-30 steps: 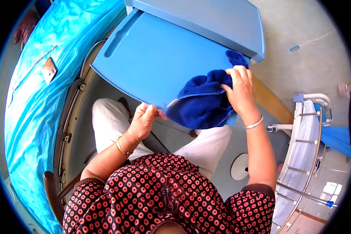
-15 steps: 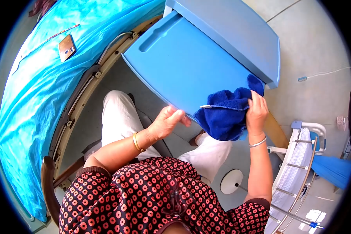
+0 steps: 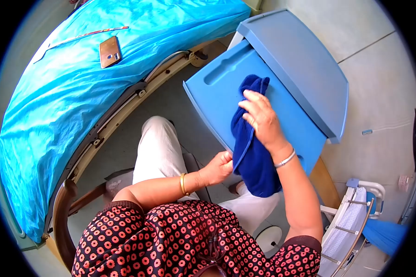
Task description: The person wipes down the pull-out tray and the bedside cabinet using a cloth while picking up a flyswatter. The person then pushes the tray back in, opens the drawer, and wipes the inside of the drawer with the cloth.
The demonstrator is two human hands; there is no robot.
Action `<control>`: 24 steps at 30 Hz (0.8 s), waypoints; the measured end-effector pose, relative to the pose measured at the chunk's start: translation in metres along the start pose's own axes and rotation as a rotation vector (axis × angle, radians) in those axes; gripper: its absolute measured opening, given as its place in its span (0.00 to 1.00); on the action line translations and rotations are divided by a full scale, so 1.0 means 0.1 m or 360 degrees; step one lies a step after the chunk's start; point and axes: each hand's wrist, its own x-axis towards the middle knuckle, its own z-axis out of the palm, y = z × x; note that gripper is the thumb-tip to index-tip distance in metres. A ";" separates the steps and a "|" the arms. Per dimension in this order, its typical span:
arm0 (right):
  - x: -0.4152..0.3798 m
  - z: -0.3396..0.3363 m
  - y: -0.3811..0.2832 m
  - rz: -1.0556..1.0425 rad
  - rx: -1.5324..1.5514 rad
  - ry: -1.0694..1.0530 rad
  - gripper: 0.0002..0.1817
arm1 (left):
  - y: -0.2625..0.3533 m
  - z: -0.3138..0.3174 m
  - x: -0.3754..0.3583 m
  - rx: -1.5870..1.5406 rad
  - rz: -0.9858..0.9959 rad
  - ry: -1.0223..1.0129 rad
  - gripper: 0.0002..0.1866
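A dark blue cloth (image 3: pixel 249 152) lies across the light blue pull-out tray (image 3: pixel 212 111) of a bedside cabinet and hangs down over its near edge. My right hand (image 3: pixel 264 122) is on top of the cloth, its bent fingers pressing and gripping it near the tray's middle. At the tray's near edge, my left hand (image 3: pixel 218 168) has its fingers closed around the rim, right beside the hanging cloth. The left fingertips are partly hidden.
Behind the tray stands the cabinet top (image 3: pixel 300 64). To the left, a bed with a turquoise sheet (image 3: pixel 74 106) holds a phone (image 3: pixel 109 51) and a thin striped strip (image 3: pixel 97 33). A wooden chair arm (image 3: pixel 62 221) is at lower left, a bed rail (image 3: pixel 356 221) at right.
My right hand has moved the cloth leftward from the tray's right end to its middle. My left hand has closed on the rim. The view has shifted.
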 end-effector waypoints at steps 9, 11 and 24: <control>0.81 0.29 0.37 0.0274 -0.1100 0.0589 0.11 | 0.17 0.03 0.02 0.0208 0.0217 -0.0079 0.12; 0.82 0.31 0.37 0.0311 -0.1173 0.0619 0.13 | 0.12 0.01 0.04 0.0202 0.0115 -0.0065 0.11; 0.69 0.47 -0.41 -0.0041 -0.0124 0.0087 0.13 | 0.26 0.02 -0.12 0.0437 0.0122 -0.0054 0.05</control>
